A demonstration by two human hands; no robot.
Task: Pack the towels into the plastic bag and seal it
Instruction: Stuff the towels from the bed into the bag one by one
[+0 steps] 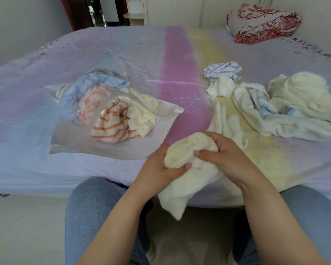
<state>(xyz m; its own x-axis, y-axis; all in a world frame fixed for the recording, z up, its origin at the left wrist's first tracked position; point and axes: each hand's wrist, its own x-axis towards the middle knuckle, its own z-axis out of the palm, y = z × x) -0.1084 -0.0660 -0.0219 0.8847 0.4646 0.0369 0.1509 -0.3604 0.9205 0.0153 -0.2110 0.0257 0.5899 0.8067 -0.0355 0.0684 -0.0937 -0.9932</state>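
A cream towel (187, 150) is bunched between both hands at the bed's near edge, its tail hanging over the edge. My left hand (159, 169) grips it from below left, thumb on top. My right hand (224, 152) grips it from the right, fingers curled over the bundle. A clear zip plastic bag (69, 138) lies open on the bed to the left, holding a blue towel (73, 96), an orange-striped towel (107, 123) and a cream towel (141, 113). A pile of loose towels (287, 108) lies on the right, with a blue-striped one (224, 70) behind it.
The bed (180, 64) has a pastel striped sheet. A folded red-patterned quilt (262, 22) sits at the far right corner. My knees in jeans (96, 217) are below the bed edge. A doorway is at the back left.
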